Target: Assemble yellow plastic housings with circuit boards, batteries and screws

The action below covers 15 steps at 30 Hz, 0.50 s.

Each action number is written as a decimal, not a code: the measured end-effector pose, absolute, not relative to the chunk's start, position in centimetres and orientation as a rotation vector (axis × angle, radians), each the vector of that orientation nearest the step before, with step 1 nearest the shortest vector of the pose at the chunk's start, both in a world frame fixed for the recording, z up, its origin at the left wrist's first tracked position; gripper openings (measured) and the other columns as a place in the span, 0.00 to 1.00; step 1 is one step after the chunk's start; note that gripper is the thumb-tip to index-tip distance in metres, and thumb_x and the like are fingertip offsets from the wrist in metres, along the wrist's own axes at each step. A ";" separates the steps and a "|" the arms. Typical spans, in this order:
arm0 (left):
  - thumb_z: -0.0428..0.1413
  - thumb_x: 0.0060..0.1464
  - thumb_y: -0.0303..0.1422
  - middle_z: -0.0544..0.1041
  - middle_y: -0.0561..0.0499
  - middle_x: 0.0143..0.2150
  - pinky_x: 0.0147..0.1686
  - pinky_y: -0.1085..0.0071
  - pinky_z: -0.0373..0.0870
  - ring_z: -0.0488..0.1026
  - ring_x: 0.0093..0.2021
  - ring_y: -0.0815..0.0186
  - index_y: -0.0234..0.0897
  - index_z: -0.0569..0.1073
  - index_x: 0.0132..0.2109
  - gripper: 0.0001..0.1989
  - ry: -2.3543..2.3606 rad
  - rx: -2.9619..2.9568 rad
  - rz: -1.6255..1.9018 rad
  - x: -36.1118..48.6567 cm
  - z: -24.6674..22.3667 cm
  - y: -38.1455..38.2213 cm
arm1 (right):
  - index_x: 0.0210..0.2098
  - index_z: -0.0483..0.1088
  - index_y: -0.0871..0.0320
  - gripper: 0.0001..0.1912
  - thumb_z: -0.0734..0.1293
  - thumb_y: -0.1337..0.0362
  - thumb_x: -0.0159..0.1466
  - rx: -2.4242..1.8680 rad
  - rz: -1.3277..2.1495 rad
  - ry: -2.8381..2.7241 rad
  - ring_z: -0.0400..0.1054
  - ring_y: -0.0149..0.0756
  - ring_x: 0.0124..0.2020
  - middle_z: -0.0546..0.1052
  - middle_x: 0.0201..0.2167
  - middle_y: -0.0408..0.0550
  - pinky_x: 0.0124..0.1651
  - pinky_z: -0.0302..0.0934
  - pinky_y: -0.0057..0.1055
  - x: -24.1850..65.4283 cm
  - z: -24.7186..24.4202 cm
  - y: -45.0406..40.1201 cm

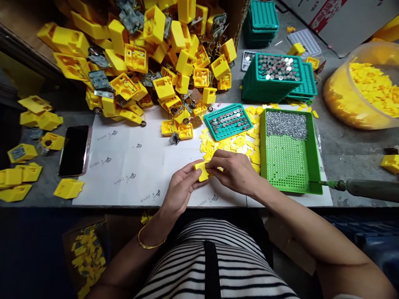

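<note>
My left hand (182, 185) is closed around a small yellow plastic case (202, 171) with a grid of tiny holes in its face. The fingers of my right hand (232, 170) are pinched together at the case's right side, touching it; whatever they hold there is mostly hidden, though a bit of yellow shows beneath them. Just beyond both hands lies a spread of loose flat yellow pieces (229, 145). On those pieces rests a teal tray (229, 135) with rows of round button cells (229, 119).
A heap of yellow cases (163, 88) with circuit boards fills the back left. A green perforated tray (263, 151) of screws (285, 124) sits at right beside a screwdriver (358, 187). Teal trays (264, 87) are stacked behind. A phone (74, 150) lies left, a tub (339, 93) far right.
</note>
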<state>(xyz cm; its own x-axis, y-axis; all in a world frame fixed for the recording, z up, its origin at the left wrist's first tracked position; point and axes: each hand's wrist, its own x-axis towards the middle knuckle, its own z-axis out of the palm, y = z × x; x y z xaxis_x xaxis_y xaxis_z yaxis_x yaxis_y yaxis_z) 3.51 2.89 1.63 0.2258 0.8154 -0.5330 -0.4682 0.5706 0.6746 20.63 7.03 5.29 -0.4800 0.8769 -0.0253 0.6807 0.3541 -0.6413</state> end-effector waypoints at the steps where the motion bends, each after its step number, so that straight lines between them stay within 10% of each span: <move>1: 0.62 0.52 0.34 0.78 0.47 0.49 0.52 0.61 0.73 0.76 0.47 0.63 0.36 0.76 0.50 0.18 0.994 0.419 0.930 3.5 1.8 2.8 | 0.31 0.75 0.59 0.04 0.67 0.71 0.59 -1.358 0.971 -2.216 0.67 0.30 0.30 0.75 0.30 0.45 0.32 0.53 0.27 20.7 5.2 7.2; 8: 0.64 0.50 0.32 0.80 0.43 0.50 0.55 0.64 0.69 0.76 0.51 0.57 0.34 0.76 0.53 0.22 0.988 0.562 0.963 3.1 2.7 2.2 | 0.36 0.64 0.56 0.16 0.73 0.67 0.51 -1.289 1.959 -1.212 0.66 0.27 0.24 0.71 0.25 0.38 0.24 0.62 0.24 20.6 4.3 7.6; 15: 0.60 0.53 0.31 0.79 0.44 0.51 0.49 0.64 0.75 0.77 0.49 0.59 0.33 0.76 0.49 0.16 0.976 0.384 0.950 3.3 2.7 2.9 | 0.39 0.70 0.61 0.12 0.71 0.66 0.56 -1.283 1.880 -1.177 0.66 0.25 0.23 0.71 0.25 0.41 0.25 0.64 0.23 19.8 3.8 7.4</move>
